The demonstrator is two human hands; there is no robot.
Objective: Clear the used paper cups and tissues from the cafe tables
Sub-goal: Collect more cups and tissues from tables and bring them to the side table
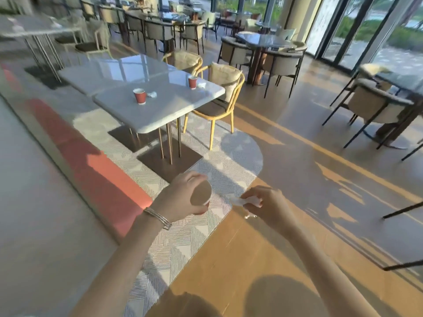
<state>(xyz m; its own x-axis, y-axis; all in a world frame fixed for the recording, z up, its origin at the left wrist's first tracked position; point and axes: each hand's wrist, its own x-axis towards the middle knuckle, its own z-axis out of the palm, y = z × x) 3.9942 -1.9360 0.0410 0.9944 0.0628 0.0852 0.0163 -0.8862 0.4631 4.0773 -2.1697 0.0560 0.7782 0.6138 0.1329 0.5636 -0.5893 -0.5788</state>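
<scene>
My left hand (180,199) grips a red paper cup (201,194) from the side, its open mouth facing me, held over the patterned rug. My right hand (266,205) pinches a crumpled white tissue (246,200) just right of that cup. Ahead, on the white marble table (160,115), a second red cup (140,96) stands with a crumpled tissue (152,94) beside it. A third red cup (192,81) stands near the table's far right edge, with another tissue (202,85) next to it.
A yellow-framed chair (220,94) stands at the table's right side, another behind it. A coral bench seat (91,165) runs along the left. Dark-framed chairs (370,108) and round tables fill the right and back. Open wooden floor (286,225) lies ahead on the right.
</scene>
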